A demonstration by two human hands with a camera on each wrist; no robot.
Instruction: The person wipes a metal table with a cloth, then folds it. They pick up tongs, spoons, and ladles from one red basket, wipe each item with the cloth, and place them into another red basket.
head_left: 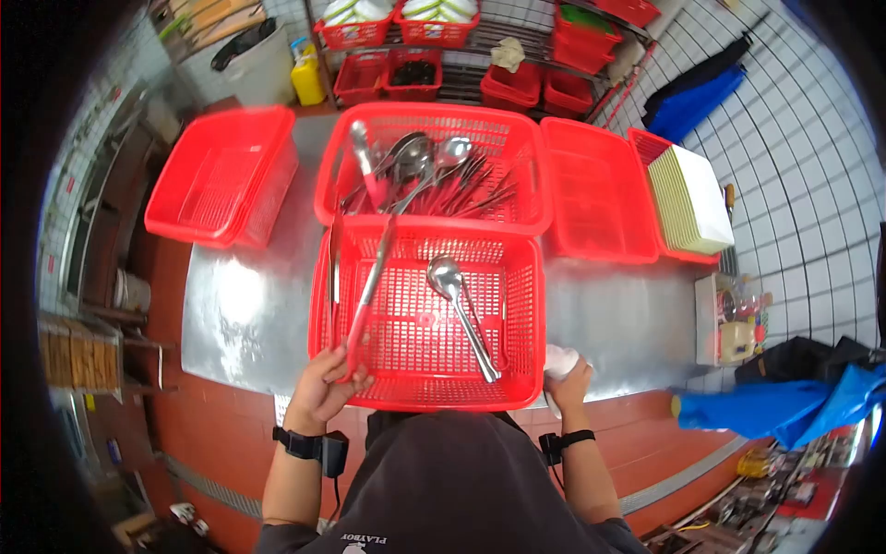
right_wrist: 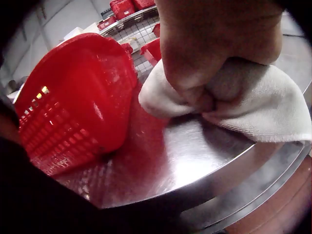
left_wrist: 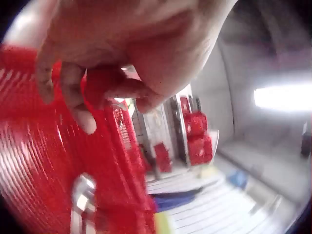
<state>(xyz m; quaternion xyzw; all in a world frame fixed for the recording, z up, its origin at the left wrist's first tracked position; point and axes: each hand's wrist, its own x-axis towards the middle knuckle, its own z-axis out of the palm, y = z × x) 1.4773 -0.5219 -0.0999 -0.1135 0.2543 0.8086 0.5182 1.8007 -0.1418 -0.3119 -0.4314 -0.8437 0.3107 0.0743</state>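
The left hand (head_left: 328, 383) grips the red handle of a long metal utensil (head_left: 377, 268) over the front basket's left side; its far end reaches the back basket. In the left wrist view, the thumb and fingers of the left hand (left_wrist: 131, 53) curl around something red. Metal tongs and a spoon-like head (head_left: 461, 314) lie in the front red basket (head_left: 425, 392). Several ladles and red-handled utensils (head_left: 434, 185) fill the back basket (head_left: 434, 115). Right of the front basket, the right hand (head_left: 572, 383) holds a bunched white cloth (right_wrist: 263, 102) at the metal table's edge.
Stacked red baskets (head_left: 221, 175) stand on the left of the metal table (head_left: 245, 319). At the right are another red container (head_left: 600, 189) and a basket holding pale stacked items (head_left: 692, 198). Shelves of red baskets (head_left: 438, 32) stand behind, with blue cloth (head_left: 784, 411) at far right.
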